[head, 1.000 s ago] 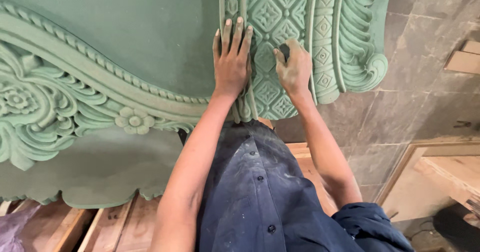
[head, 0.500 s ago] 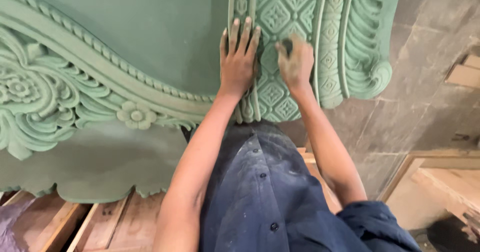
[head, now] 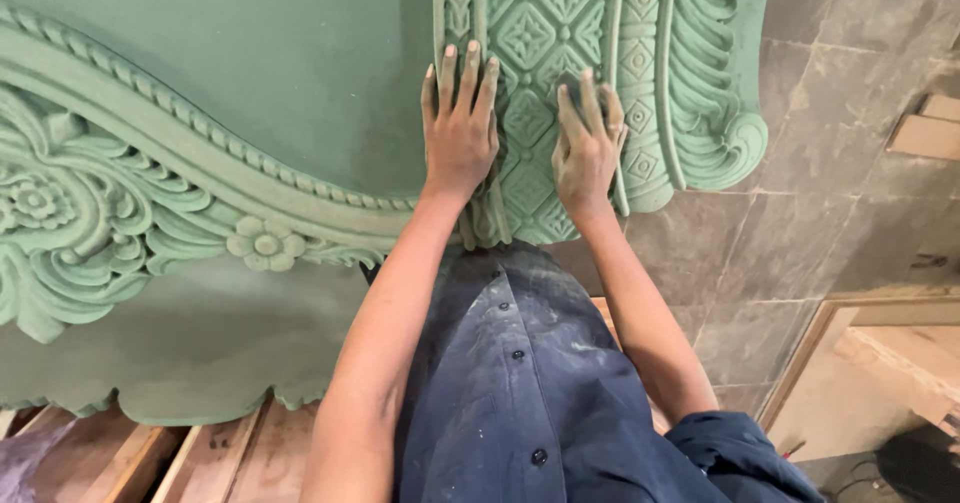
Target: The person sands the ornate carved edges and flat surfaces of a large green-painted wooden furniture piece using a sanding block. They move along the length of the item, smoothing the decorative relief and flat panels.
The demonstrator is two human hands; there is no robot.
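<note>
Near the right edge of the large green-painted carved wooden panel (head: 250,143), in the head view, the left hand (head: 460,133) lies flat, fingers pressed together, on the diamond-patterned strip (head: 540,33). The right hand (head: 587,148) curls over something small and dark against the same strip; whether it is pinched I cannot tell. Pressing too hard could, I judge, blunt the fine relief edges, and the green dust on the dark blue shirt (head: 520,383) could smear. No packages, labels or signs show.
</note>
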